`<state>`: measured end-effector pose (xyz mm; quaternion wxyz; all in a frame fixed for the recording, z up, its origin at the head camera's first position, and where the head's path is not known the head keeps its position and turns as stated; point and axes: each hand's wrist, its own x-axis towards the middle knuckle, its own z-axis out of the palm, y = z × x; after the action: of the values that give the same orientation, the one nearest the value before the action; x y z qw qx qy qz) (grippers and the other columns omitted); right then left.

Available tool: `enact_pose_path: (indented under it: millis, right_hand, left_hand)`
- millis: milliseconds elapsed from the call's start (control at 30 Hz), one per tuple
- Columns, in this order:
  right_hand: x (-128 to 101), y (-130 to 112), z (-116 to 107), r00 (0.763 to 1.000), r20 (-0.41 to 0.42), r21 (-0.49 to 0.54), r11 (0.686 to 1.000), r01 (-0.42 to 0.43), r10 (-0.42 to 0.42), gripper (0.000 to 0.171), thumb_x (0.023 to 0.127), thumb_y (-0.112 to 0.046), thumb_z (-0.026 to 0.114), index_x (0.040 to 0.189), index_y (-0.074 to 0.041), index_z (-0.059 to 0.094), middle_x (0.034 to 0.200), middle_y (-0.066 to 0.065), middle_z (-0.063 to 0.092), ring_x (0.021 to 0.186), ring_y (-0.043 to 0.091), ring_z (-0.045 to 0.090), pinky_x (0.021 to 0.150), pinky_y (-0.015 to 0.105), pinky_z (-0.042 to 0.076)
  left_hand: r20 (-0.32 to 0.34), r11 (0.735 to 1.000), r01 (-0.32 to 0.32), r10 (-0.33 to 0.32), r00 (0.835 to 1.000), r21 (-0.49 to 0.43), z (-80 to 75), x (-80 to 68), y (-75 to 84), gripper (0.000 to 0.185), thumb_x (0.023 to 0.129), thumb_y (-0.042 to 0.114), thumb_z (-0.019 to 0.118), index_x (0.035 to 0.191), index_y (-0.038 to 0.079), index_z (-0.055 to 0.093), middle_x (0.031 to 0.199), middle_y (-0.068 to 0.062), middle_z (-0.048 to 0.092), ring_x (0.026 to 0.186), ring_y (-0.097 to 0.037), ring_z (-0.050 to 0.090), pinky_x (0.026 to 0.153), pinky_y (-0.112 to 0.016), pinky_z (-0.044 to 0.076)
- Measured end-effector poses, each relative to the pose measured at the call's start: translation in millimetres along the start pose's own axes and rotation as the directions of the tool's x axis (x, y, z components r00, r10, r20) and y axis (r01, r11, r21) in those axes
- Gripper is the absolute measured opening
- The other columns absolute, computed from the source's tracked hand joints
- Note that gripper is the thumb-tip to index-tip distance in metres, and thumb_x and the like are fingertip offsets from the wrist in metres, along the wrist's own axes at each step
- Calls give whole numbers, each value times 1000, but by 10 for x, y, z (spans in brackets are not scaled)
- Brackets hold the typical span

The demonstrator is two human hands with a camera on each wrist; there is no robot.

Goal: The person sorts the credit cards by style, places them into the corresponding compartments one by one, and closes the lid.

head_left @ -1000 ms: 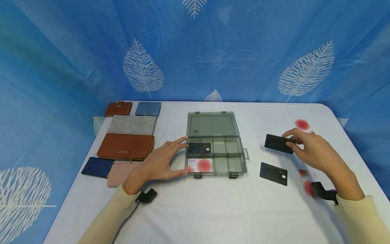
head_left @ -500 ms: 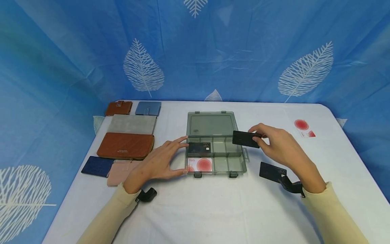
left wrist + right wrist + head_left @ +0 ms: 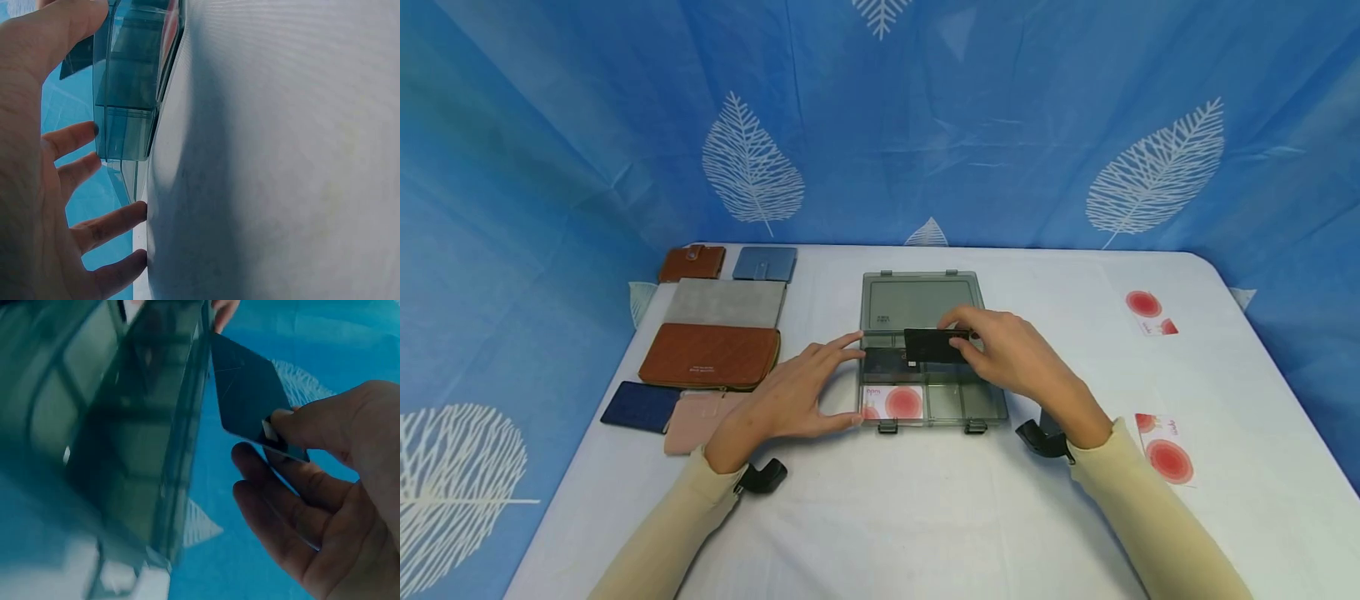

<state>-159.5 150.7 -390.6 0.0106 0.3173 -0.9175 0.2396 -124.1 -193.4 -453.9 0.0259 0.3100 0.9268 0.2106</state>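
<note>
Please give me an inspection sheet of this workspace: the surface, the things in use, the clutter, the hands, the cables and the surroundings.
Surface: white table.
Things in use: open grey compartment box; black card held above it; another black card and a red-dot card in its left compartments.
Clutter: wallets on the left; two red-dot cards on the right.
Hands: left hand touches the box's left end with straight fingers; right hand pinches the black card.
Cables: nothing seen.
Surroundings: blue leaf-print cloth.

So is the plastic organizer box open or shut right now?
Open. The organizer box has its lid laid back flat on the table, exposing its compartments.
</note>
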Motion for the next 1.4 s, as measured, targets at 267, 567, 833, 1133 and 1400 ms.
enact_pose_path:
  millis: [267, 567, 833, 1133, 1400]
  right_hand:
    - [84, -95, 269, 998, 31, 53, 997, -51, 49, 27, 104, -8, 71, 131, -13, 70, 107, 5, 77, 52, 8, 42, 52, 30, 37]
    - [93, -141, 475, 999, 16, 25, 999, -36, 36, 27, 105, -6, 68, 130, -14, 72, 89, 1, 72, 52, 10, 45, 53, 29, 37]
    - [73, -189, 557, 997, -64, -75, 997, 33, -38, 28, 106, -5, 65, 129, -13, 77, 117, 14, 66, 70, 17, 58, 59, 29, 48]
    - [87, -226, 644, 997, -43, -108, 992, 61, -66, 26, 109, -12, 64, 132, -9, 76, 119, 12, 70, 93, 24, 69, 73, 37, 59]
    - [72, -232, 694, 1000, 19, -91, 996, 23, -22, 33, 115, -25, 52, 133, -9, 75, 131, 15, 69, 116, 33, 69, 92, 51, 60]
  left_hand:
    - [-10, 1000, -12, 12, 1000, -9, -11, -8, 0, 89, 89, 67, 76, 160, 20, 50, 177, 5, 28, 138, -30, 55, 91, -52, 57]
    - [0, 1000, -8, 8, 1000, 10, -5, -4, 0, 90, 90, 69, 75, 161, 22, 48, 177, 7, 27, 138, -28, 55, 92, -51, 57]
    - [6, 1000, 3, -3, 1000, 13, 1, -3, 5, 91, 89, 69, 75, 162, 22, 47, 177, 8, 27, 139, -29, 55, 95, -52, 56]
    - [-16, 1000, -16, 16, 1000, 10, 20, -24, -6, 90, 89, 66, 76, 161, 20, 48, 177, 5, 29, 138, -30, 55, 94, -53, 57]
    - [-19, 1000, -22, 22, 1000, 13, 47, -29, -22, 89, 90, 65, 76, 161, 19, 49, 177, 5, 28, 138, -30, 55, 93, -52, 57]
